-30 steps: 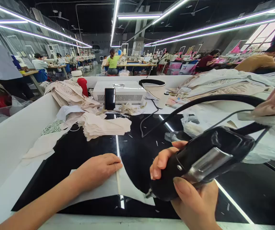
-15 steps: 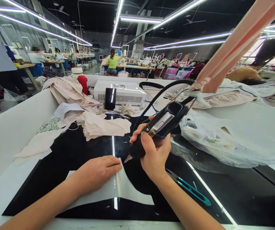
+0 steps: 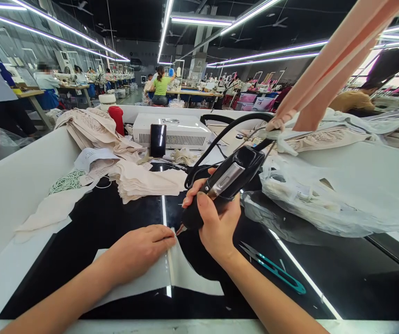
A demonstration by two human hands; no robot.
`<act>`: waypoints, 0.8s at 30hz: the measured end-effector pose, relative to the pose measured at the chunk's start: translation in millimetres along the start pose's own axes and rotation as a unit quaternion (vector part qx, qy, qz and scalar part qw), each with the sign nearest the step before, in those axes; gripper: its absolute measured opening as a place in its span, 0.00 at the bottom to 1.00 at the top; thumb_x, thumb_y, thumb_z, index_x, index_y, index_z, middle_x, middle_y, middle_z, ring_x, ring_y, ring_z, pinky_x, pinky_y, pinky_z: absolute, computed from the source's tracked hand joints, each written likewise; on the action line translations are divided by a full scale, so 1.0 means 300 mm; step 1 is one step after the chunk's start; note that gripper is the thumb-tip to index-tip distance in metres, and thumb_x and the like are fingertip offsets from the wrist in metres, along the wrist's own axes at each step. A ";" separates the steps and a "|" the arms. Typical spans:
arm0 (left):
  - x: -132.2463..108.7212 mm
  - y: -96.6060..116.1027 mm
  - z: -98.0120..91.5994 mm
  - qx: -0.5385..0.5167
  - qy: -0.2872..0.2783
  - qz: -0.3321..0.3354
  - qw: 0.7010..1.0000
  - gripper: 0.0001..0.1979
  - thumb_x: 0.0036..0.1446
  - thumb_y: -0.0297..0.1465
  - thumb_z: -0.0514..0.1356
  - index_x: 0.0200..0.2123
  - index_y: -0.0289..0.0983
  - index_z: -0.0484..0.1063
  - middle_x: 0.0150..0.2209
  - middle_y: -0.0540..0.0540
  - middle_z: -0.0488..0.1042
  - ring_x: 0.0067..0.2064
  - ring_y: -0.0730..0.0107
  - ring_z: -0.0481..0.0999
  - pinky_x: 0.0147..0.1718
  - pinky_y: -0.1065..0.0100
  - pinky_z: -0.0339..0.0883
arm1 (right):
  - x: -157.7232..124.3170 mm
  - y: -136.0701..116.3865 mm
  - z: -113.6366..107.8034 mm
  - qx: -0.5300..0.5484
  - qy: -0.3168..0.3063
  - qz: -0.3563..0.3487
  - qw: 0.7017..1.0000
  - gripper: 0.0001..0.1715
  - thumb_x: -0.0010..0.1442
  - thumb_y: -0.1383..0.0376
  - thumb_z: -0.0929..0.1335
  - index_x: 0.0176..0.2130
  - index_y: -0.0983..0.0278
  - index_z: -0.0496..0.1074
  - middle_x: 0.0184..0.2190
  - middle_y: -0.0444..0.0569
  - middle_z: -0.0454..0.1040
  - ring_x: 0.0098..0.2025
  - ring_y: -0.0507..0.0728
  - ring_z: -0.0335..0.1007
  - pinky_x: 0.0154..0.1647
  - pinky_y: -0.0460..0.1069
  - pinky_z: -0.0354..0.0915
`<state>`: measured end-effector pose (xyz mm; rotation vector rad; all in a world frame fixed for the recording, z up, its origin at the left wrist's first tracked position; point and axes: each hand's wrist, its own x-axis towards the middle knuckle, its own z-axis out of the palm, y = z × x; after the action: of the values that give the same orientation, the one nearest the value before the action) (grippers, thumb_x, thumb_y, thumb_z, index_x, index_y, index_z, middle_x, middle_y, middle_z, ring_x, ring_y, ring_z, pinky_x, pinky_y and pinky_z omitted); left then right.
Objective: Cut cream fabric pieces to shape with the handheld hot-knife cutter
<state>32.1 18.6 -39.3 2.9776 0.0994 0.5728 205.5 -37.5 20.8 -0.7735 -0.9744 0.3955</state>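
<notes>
A black handheld tool with a cable at its upper end is gripped in my right hand. Its pointed metal tip is beside the fingertips of my left hand. Those fingers are pressed together on the upper edge of a pale fabric piece, which lies on the glossy black work surface. A narrow strip runs down the middle of the fabric. Teal-handled snips lie to the right of my right wrist.
A stack of pale fabric, a phone and a white box stand behind. Plastic bags lie at right. Pink fabric strips hang above the tool. Green elastic cords are at left. People sit at distant tables.
The tool in my right hand has moved slightly left, bringing its tip closer to my left fingertips. My left hand has stayed on the fabric. The whole view has shifted slightly.
</notes>
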 end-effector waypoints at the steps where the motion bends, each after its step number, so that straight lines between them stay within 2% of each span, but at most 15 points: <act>1: 0.000 0.000 0.000 0.000 -0.001 -0.002 1.000 0.16 0.68 0.19 0.52 0.56 0.32 0.71 0.55 0.39 0.76 0.57 0.62 0.77 0.56 0.63 0.74 | -0.001 -0.001 0.000 -0.002 -0.001 -0.002 1.000 0.13 0.61 0.64 0.74 0.42 0.57 0.67 0.31 0.36 0.75 0.26 0.49 0.72 0.28 0.46 0.71; 8: 0.000 -0.004 -0.016 -0.030 -0.059 -0.029 0.997 0.18 0.70 0.21 0.52 0.59 0.35 0.70 0.59 0.39 0.74 0.60 0.58 0.74 0.57 0.59 0.73 | -0.008 -0.023 -0.015 0.007 0.013 0.002 1.000 0.13 0.60 0.63 0.74 0.42 0.57 0.67 0.31 0.36 0.75 0.25 0.49 0.72 0.27 0.46 0.71; 13: 0.001 0.000 -0.029 -0.047 -0.085 -0.050 0.994 0.20 0.70 0.20 0.49 0.60 0.38 0.70 0.61 0.40 0.73 0.62 0.58 0.73 0.58 0.58 0.71 | -0.023 -0.029 -0.016 0.014 0.002 0.003 1.000 0.15 0.61 0.62 0.74 0.45 0.56 0.68 0.32 0.37 0.75 0.26 0.49 0.72 0.28 0.47 0.71; 16: 0.003 0.002 -0.034 -0.052 -0.079 -0.052 0.994 0.21 0.70 0.20 0.48 0.60 0.40 0.70 0.60 0.41 0.73 0.62 0.59 0.73 0.58 0.58 0.71 | -0.028 -0.023 -0.011 0.010 -0.002 0.002 1.000 0.16 0.62 0.63 0.74 0.47 0.56 0.67 0.32 0.37 0.75 0.26 0.50 0.71 0.28 0.47 0.70; 21: 0.000 -0.005 -0.034 -0.045 -0.058 -0.036 0.997 0.20 0.69 0.20 0.50 0.58 0.38 0.72 0.58 0.40 0.75 0.59 0.58 0.75 0.56 0.58 0.73 | -0.025 -0.032 -0.011 0.003 0.001 0.007 1.000 0.12 0.62 0.63 0.73 0.42 0.57 0.66 0.32 0.37 0.74 0.26 0.50 0.71 0.28 0.48 0.71; 24: -0.002 -0.011 -0.040 -0.019 -0.041 -0.001 0.999 0.20 0.69 0.18 0.49 0.57 0.37 0.72 0.58 0.40 0.75 0.59 0.59 0.76 0.60 0.53 0.70 | -0.025 -0.051 -0.019 0.003 0.015 0.007 1.000 0.15 0.60 0.62 0.74 0.43 0.57 0.67 0.32 0.37 0.75 0.26 0.50 0.72 0.27 0.48 0.71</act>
<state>26.9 23.1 -28.8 2.9589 0.0824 0.4479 205.9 -54.6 26.0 -0.7787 -0.9404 0.3985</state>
